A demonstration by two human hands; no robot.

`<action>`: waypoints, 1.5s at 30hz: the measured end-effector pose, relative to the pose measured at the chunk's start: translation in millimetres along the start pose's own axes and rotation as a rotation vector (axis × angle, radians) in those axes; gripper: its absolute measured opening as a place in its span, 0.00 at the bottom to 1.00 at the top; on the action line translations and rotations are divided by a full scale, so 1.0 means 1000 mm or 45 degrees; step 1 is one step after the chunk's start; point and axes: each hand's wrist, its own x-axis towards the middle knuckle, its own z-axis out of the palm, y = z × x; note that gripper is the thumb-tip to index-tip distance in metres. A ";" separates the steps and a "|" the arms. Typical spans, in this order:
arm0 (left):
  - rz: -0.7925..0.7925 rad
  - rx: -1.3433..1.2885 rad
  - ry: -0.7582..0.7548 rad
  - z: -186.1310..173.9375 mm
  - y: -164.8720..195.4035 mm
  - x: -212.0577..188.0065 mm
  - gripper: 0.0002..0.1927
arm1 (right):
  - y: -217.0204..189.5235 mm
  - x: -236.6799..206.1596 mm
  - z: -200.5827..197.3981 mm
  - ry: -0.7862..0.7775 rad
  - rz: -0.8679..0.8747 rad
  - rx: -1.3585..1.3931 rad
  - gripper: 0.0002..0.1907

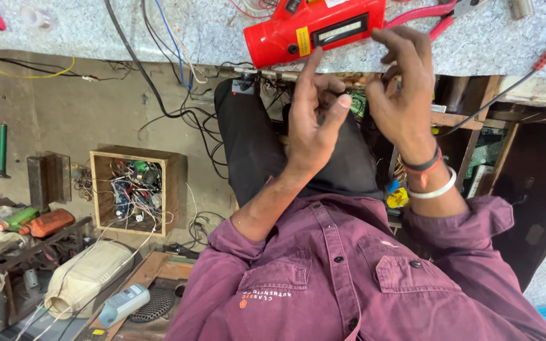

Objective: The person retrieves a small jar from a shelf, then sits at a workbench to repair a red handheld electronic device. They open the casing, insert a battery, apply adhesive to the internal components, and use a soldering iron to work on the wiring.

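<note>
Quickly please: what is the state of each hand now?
Left hand: open, fingers spread, holding nothing visible.
Right hand: fingers curled, just below the red torch; whether it pinches something cannot be told.

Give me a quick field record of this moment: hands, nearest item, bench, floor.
left hand: raised over the lap, fingers partly curled, index pointing up; nothing clearly held
right hand: raised beside it, fingers bent, tips close to the left hand; any small part between them is too small to tell
nearest item: red torch on the bench edge, just above both hands
bench: speckled top, with red-handled pliers and wires
floor: wooden box full of wires and parts, green screwdriver
</note>
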 end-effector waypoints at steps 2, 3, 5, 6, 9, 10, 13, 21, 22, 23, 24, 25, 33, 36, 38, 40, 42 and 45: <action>0.025 0.047 -0.001 0.001 -0.002 0.001 0.42 | -0.001 0.009 0.003 0.002 -0.038 -0.027 0.29; 0.030 0.065 -0.001 0.001 -0.003 0.002 0.43 | -0.001 0.012 0.003 -0.005 -0.034 -0.050 0.29; 0.031 0.112 0.001 0.000 -0.004 0.004 0.44 | -0.003 0.015 0.004 -0.020 -0.023 -0.097 0.29; 0.026 0.141 0.001 0.000 -0.004 0.006 0.44 | -0.003 0.016 0.004 -0.015 -0.059 -0.137 0.30; 0.033 0.197 -0.010 -0.001 -0.005 0.007 0.45 | -0.005 0.018 0.003 -0.010 -0.106 -0.202 0.32; 0.041 0.211 -0.017 -0.001 -0.005 0.007 0.45 | -0.005 0.019 0.003 -0.016 -0.088 -0.186 0.32; 0.060 0.228 -0.025 0.000 -0.005 0.007 0.46 | -0.008 0.023 0.004 0.000 -0.139 -0.202 0.32; 0.048 0.309 -0.037 -0.004 0.002 0.010 0.46 | -0.015 0.034 -0.004 -0.028 -0.310 -0.542 0.31; 0.043 0.325 -0.040 -0.005 0.003 0.010 0.46 | -0.015 0.036 -0.006 -0.047 -0.324 -0.601 0.32; 0.050 0.335 -0.040 -0.006 0.003 0.010 0.45 | -0.014 0.039 -0.008 -0.063 -0.341 -0.634 0.32; 0.058 0.344 -0.041 -0.006 0.003 0.009 0.45 | -0.014 0.041 -0.010 -0.078 -0.357 -0.668 0.32; 0.065 0.353 -0.042 -0.006 0.003 0.009 0.45 | -0.013 0.044 -0.013 -0.091 -0.377 -0.678 0.30; 0.064 0.322 -0.029 -0.006 0.002 0.008 0.45 | -0.011 0.059 -0.019 -0.152 -0.510 -0.685 0.22; 0.047 0.305 -0.034 -0.006 0.001 0.008 0.45 | -0.009 0.061 -0.018 -0.147 -0.513 -0.675 0.21; 0.044 0.297 -0.036 -0.006 0.000 0.008 0.45 | -0.008 0.062 -0.018 -0.153 -0.496 -0.676 0.20; 0.060 0.307 -0.032 -0.006 0.000 0.007 0.44 | -0.007 0.063 -0.017 -0.149 -0.495 -0.680 0.20; 0.059 0.310 -0.025 -0.006 0.000 0.007 0.44 | -0.005 0.062 -0.017 -0.152 -0.481 -0.661 0.20; 0.057 0.313 -0.023 -0.007 -0.001 0.008 0.45 | -0.002 0.061 -0.015 -0.172 -0.417 -0.608 0.19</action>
